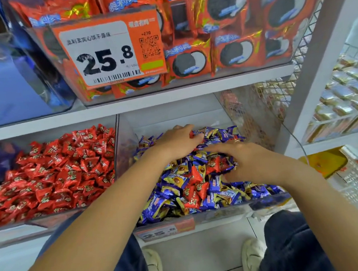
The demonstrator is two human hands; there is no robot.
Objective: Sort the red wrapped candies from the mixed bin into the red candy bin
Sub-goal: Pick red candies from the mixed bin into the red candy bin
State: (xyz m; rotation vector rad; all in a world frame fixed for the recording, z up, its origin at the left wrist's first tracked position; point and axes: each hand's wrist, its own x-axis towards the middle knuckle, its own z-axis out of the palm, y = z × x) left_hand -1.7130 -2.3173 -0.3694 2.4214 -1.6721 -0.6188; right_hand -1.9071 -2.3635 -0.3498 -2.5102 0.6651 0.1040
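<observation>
1. Head view: both hands are down in the mixed bin, a clear bin on the lower shelf, heaped with blue-and-gold wrapped candies with red ones scattered through.
2. Left hand lies at the back of the heap, fingers curled over a bit of red wrapper at the fingertips; it looks like a pinch on a red candy, though the hold is partly hidden.
3. Right hand lies palm down with fingers spread flat over the pile, holding nothing that I can see.
4. Red wrapped candies show just beside the right fingertips, with more lower down in the middle of the heap.
5. Red candy bin stands to the left, touching the mixed bin and already piled with red candies.
6. Handling, my guess: light, small, crinkly, slippery foil; pinch the body or a twisted end.
7. In the way: blue candies overlap the red ones, so they need brushing aside, and the clear divider wall must be lifted over.
8. Around: cookie packs and a 25.8 price tag above; the upper shelf overhangs the bins.
</observation>
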